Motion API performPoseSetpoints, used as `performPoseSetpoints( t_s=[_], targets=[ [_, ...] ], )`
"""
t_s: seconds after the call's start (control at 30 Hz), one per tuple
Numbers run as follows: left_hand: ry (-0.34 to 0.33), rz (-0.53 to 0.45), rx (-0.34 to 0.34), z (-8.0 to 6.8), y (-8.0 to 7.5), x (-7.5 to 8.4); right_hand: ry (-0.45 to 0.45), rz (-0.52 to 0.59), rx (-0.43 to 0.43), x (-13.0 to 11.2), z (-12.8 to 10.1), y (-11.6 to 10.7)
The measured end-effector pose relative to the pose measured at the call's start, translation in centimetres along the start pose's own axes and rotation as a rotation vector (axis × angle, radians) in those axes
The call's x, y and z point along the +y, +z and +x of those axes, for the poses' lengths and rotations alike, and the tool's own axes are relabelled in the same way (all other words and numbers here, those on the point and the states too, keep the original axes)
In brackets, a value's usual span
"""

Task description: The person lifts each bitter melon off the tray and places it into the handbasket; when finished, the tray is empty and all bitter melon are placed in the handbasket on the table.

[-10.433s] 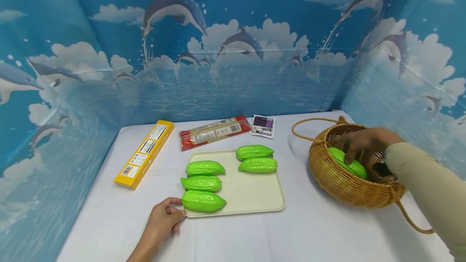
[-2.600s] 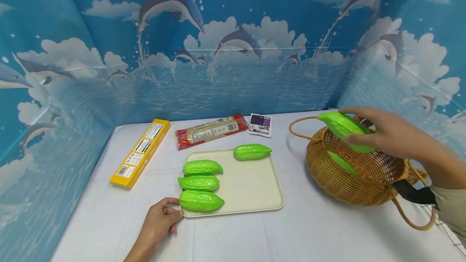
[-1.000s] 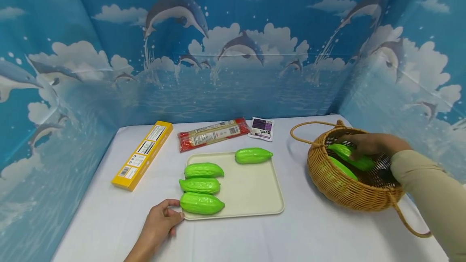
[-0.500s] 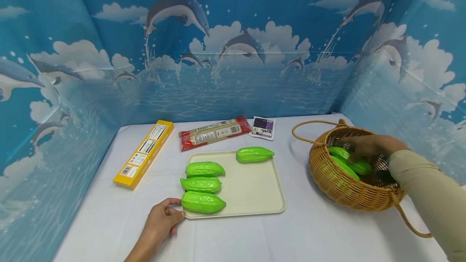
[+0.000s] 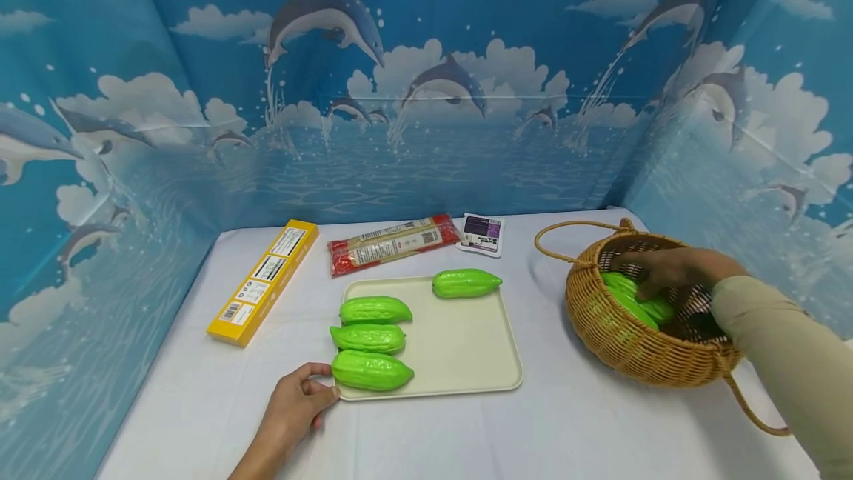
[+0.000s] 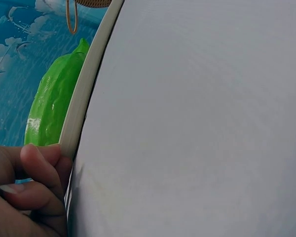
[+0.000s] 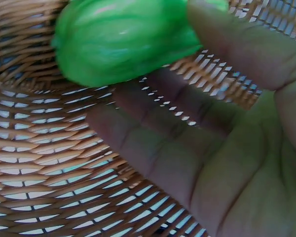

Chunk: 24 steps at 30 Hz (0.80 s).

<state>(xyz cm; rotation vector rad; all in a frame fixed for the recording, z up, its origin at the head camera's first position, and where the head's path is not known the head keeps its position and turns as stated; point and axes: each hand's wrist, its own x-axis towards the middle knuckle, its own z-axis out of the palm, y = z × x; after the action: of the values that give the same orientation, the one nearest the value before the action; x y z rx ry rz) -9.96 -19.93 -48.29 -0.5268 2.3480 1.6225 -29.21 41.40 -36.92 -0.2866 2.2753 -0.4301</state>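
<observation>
My left hand (image 5: pixel 296 402) pinches the near left corner of the cream tray (image 5: pixel 460 350) between thumb and fingers; the left wrist view shows its fingers at the rim. Along the tray's left side lie three bright green ridged gourds (image 5: pixel 371 370), and one more gourd (image 5: pixel 466 283) sits at the back right. My right hand (image 5: pixel 676 269) reaches down inside the wicker basket (image 5: pixel 620 339). There the right wrist view has a gourd (image 7: pixel 123 42) with the thumb at its end and the other fingers stretched out beneath it. Green gourds lie together in the basket, partly hidden by the hand.
A long yellow box (image 5: pixel 263 284) lies left of the tray. Behind it are a red-ended noodle packet (image 5: pixel 393 243) and a small purple-and-white pouch (image 5: pixel 481 234). The basket's two loop handles (image 5: pixel 566 224) stick outward. A dolphin-print curtain (image 5: pixel 426 161) surrounds the white table.
One gourd has left the tray's right side since the earliest frame. My right hand has lowered it into the basket beside another, its fingers now straighter. The left hand stays at the tray corner.
</observation>
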Motion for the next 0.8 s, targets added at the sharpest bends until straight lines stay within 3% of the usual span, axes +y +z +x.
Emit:
performPoseSetpoints(
  t_s=[0.2, 0.43, 0.57, 0.8],
  targets=[
    [0.002, 0.006, -0.003, 0.0, 0.0, 0.0, -0.047, 0.026, 0.027, -0.6, -1.4, -0.2],
    [-0.001, 0.007, -0.003, 0.0, 0.0, 0.0, -0.074, 0.211, 0.038, -1.6, -4.0, -0.5],
    [0.002, 0.007, -0.001, 0.0, 0.0, 0.1, -0.132, 0.177, 0.168, -2.4, -6.0, -0.7],
    [-0.012, 0.009, -0.005, -0.1, -0.1, 0.2, -0.137, 0.067, 0.518, -4.9, -9.0, 0.7]
  ],
)
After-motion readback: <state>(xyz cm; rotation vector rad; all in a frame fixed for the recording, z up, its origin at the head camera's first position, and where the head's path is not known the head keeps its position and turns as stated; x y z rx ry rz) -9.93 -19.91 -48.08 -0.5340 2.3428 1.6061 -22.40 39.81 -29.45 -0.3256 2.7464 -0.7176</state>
